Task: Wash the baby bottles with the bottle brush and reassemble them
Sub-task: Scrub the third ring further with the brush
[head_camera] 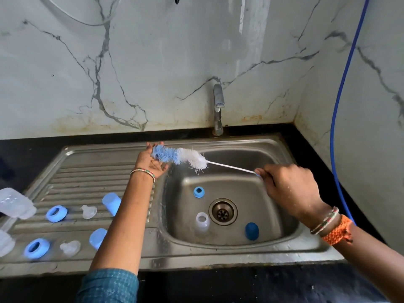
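Bottle brush (pixel 181 157) held level over sink (pixel 282 147): right hand (pixel 290 184) grip pinched on thin wire handle end, left hand (pixel 153 161) open, cupping soft bristle tip; looks light, whippy, wet-slick, so best gripped at handle end, not bristles.

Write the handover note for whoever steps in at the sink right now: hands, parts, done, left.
Right hand pinches the bottle brush by its wire handle; left hand lies open, palm up, under the blue bristle tip, over the sink's left rim.
In the basin: a blue ring, a clear bottle, a dark blue cap.
On the drainboard: two blue rings, two clear teats, two light blue caps, clear bottles at the far left edge.
The tap shows no water running.
Done: everything is taken apart. Whether any part is washed cannot be told.
Left: brush, rinse, reassemble.
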Tool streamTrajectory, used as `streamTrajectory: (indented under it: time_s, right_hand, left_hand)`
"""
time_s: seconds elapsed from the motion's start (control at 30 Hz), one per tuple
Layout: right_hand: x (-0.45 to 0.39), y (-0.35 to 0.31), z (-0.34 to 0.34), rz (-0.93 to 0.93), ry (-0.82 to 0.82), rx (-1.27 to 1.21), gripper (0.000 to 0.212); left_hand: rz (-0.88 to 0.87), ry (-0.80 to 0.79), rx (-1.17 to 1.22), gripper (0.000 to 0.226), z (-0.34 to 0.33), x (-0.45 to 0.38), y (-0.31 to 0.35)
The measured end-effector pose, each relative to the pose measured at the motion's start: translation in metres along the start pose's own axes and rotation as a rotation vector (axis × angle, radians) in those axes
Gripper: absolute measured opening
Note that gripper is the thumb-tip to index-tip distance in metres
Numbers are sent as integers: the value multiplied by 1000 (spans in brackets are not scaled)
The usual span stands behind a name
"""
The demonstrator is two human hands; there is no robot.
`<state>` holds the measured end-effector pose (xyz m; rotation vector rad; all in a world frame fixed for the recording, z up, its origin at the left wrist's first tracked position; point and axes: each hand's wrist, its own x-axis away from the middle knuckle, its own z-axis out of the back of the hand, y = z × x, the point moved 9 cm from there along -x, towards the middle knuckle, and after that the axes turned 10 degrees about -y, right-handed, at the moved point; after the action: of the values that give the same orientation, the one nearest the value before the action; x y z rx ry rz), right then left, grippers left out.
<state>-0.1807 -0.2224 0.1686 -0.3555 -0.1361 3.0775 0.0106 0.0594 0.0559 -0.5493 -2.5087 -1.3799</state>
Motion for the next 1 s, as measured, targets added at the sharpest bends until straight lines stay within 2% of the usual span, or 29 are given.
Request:
streamTrajectory:
  time_s: [0.07,0.17,0.3,0.33,0.4,0.43,0.47,0.57,0.6,0.67,0.73,0.77,0.87,0.9,0.93,1.0]
  right_hand:
    - [7,-17,14,161,166,87,44]
    - [7,-25,9,284,173,148,44]
    - [2,-27,3,316,122,171,37]
    - [2,-27,4,300,126,176,34]
    - [-2,-21,15,200,154,152,30]
    - [-7,-12,16,108,96,77,31]
    - [-15,1,7,3,-62,-81,35]
    - [-2,12,-60,-306,-840,-954,49]
    - [9,8,-72,-370,-1013,-1145,48]
    - [15,6,-80,-384,-1090,-1262,44]
    - [4,12,-76,-317,-919,-1138,46]
    - [-4,15,-67,-243,-759,-962,44]
    - [-17,14,-18,-36,-168,-228,25]
    - [-14,5,-6,34,0,-69,22]
    - [-10,-5,0,115,113,8,20]
    - [-4,-15,4,234,219,16,15]
  left_hand:
    - [38,33,-25,35,5,-1,0]
    - [74,67,-92,41,9,1,1]
    - [90,94,-143,43,14,6,2]
    - [86,90,-156,49,12,7,2]
    - [59,10,-163,46,6,4,2]
    - [35,-57,-148,43,-1,4,2]
    - [-3,-125,-132,41,-7,5,5]
    - [-90,-289,-20,40,-21,9,14]
    - [-97,-319,38,44,-23,11,15]
    - [-151,-327,125,36,-25,11,21]
    - [-192,-284,158,41,-24,10,25]
    - [-203,-245,137,43,-23,9,25]
    - [-178,-109,12,56,-18,4,21]
    - [-161,-77,-12,60,-17,4,19]
    - [-139,-67,-13,62,-19,4,15]
    - [-121,-74,12,64,-20,2,10]
